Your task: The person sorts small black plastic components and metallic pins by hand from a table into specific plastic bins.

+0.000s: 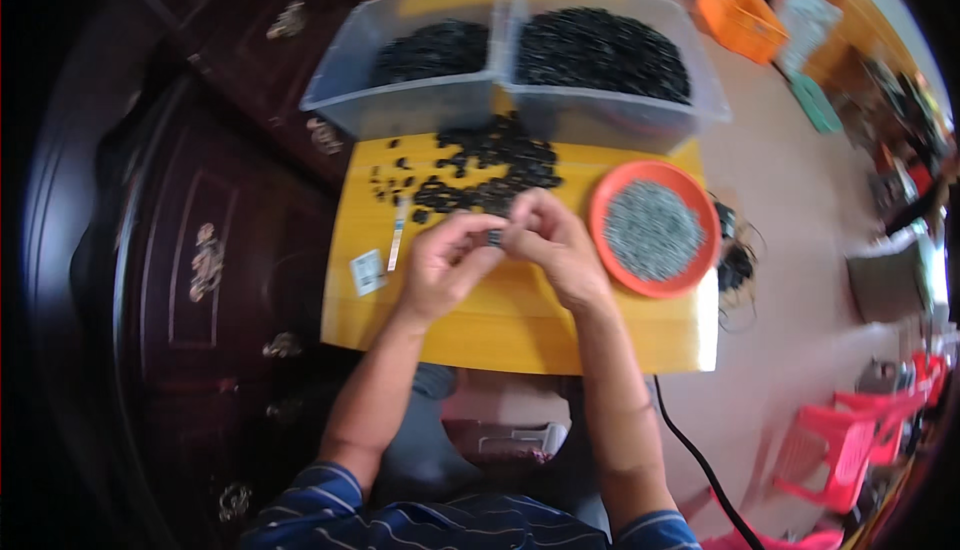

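Note:
Above the yellow table [480, 325], my two hands meet at its middle. A small black part [493, 238] sits in the closed fingertips of my left hand [440, 268]. Right against it, my right hand [560, 250] is closed in a pinch; whatever its fingertips hold is hidden. Just beyond my hands lies a loose spread of small black pieces [505, 155], thinning out toward the left. To the right of my right hand stands an orange-red bowl [603, 212] filled with many small silvery metal pieces [655, 230], too small to name.
Two clear plastic bins [400, 105] [610, 105] heaped with black pieces stand at the table's far side. A white strip [397, 240] and a small white packet [368, 272] lie left. Dark cabinets [210, 250] border the left. An orange crate [740, 15] and pink stools [835, 445] stand rightward.

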`<action>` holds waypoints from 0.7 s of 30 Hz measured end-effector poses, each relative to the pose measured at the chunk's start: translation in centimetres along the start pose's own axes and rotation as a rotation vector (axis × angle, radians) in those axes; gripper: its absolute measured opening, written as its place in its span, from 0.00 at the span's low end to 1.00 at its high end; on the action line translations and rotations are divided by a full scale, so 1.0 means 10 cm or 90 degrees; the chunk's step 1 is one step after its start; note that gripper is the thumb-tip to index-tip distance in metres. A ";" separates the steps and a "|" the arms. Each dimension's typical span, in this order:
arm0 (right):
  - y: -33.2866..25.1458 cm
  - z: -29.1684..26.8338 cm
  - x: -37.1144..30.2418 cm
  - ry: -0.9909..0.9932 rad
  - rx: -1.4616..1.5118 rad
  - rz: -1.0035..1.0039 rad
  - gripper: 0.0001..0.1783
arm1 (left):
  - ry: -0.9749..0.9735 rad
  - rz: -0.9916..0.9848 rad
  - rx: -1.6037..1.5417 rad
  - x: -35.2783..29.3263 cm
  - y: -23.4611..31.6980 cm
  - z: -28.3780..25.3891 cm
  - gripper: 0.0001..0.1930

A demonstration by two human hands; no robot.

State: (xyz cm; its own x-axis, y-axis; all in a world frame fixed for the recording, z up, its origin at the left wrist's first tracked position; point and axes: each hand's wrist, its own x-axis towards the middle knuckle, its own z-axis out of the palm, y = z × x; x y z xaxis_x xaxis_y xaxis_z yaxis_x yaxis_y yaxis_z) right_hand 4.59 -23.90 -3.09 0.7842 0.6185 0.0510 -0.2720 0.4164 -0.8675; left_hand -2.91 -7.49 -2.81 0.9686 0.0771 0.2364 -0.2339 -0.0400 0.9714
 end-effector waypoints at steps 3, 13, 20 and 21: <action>0.03 0.07 0.06 -0.022 0.013 0.020 0.11 | -0.009 0.041 0.026 -0.01 0.02 -0.14 0.12; 0.13 0.08 0.09 -0.025 -0.166 0.028 0.10 | -0.045 -0.019 0.251 0.27 0.33 -0.53 0.08; 0.01 0.01 0.07 0.046 -0.369 -0.022 0.06 | 0.201 0.127 0.437 1.23 0.98 -0.94 0.28; -0.03 0.03 0.06 0.067 -0.430 -0.014 0.06 | 0.201 0.126 0.440 1.19 0.96 -0.92 0.28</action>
State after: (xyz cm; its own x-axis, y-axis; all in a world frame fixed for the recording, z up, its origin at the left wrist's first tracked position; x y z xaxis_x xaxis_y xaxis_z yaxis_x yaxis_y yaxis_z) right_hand 4.99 -23.45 -2.68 0.8450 0.5321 0.0538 0.1262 -0.1006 -0.9869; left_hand 5.57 2.18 9.53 0.8207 0.2791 0.4986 -0.1938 -0.6849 0.7024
